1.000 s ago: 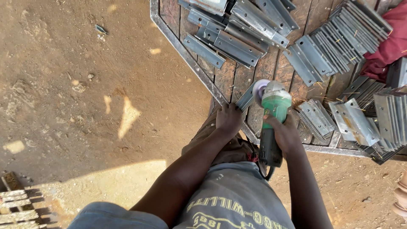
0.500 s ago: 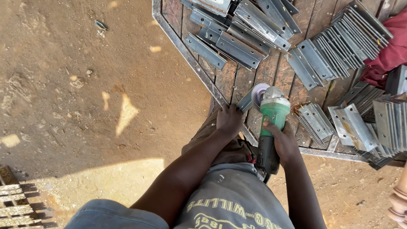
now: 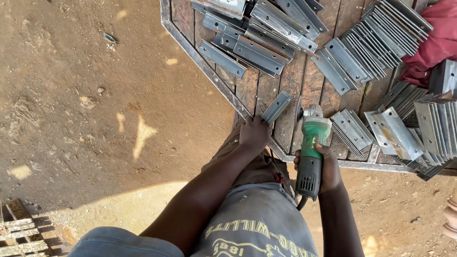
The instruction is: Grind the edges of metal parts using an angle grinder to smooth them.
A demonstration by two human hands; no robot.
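My left hand (image 3: 253, 135) grips the near end of a short steel angle piece (image 3: 276, 106) that lies on the corner of a wooden-topped metal table (image 3: 209, 71). My right hand (image 3: 325, 166) holds a green and grey angle grinder (image 3: 312, 147) by its body, its disc end pointing away from me just right of the angle piece. The grinder's disc and the piece are apart by a small gap.
Piles of cut steel angle pieces (image 3: 259, 40) cover the table, with stacked rows (image 3: 388, 33) and more (image 3: 428, 128) at the right. A red cloth (image 3: 431, 43) lies at the far right. Bare dirt ground (image 3: 95, 104) spreads to the left; a metal grating (image 3: 21, 233) sits bottom left.
The grinder has drawn back to the right, off the angle piece, which now shows in full. My left hand still holds the piece's near end.
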